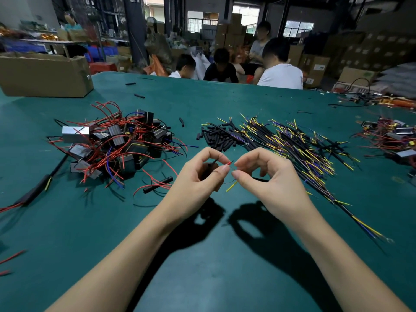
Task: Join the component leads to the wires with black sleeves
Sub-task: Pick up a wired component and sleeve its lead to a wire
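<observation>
Above the green table, my left hand point(198, 174) pinches a red component lead point(229, 163) between thumb and forefinger, with a dark component partly hidden in its palm. Facing it, my right hand point(261, 172) pinches the bare end of a wire whose yellow strand point(231, 186) hangs below the fingers. The two fingertips almost meet. A heap of black components with red and blue leads point(119, 143) lies to the left. Loose black sleeves point(217, 137) lie behind my hands, next to a pile of black-sheathed wires with yellow and blue ends point(299, 145).
A cardboard box point(45, 75) stands at the far left of the green table point(202, 255). More components with wires point(391, 136) lie at the right edge. Several people sit beyond the table's far edge. A black sleeve on red wires point(158, 185) lies left of my left hand.
</observation>
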Demonstrator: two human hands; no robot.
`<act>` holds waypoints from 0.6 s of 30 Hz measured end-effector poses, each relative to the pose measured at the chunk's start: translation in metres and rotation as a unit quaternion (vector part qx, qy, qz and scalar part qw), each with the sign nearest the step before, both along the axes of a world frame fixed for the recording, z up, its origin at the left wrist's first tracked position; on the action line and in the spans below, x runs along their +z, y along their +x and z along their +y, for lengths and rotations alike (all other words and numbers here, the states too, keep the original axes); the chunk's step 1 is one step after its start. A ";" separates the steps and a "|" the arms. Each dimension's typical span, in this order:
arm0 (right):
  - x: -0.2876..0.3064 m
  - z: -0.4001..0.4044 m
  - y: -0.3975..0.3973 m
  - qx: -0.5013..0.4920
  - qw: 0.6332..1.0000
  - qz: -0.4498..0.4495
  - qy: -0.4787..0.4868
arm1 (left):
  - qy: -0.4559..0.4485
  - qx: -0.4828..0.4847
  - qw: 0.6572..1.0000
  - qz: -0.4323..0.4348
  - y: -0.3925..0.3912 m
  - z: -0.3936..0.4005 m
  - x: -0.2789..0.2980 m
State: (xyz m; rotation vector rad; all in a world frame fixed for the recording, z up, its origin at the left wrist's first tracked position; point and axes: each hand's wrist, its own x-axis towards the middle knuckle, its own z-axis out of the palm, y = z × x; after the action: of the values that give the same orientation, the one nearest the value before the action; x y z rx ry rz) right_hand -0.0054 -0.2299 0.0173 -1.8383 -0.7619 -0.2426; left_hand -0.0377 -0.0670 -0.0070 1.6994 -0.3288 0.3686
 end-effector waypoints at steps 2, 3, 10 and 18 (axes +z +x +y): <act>-0.001 -0.001 0.001 0.000 1.000 0.010 0.003 | 0.015 -0.001 1.000 -0.004 0.000 0.000 0.000; -0.001 -0.001 0.002 -0.001 1.000 0.014 0.005 | 0.018 -0.002 1.000 -0.006 0.000 0.000 0.000; 0.000 -0.001 0.003 -0.006 1.000 0.008 -0.001 | 0.032 0.006 0.999 -0.022 -0.002 -0.001 0.001; 0.000 -0.003 0.001 -0.008 0.999 -0.009 -0.030 | 0.040 0.035 0.998 -0.040 -0.004 -0.003 0.006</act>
State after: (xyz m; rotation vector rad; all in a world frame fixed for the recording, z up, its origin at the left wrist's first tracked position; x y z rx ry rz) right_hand -0.0041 -0.2328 0.0175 -1.9013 -0.7735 -0.2491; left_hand -0.0413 -0.0701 -0.0014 1.7816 -0.3477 0.4803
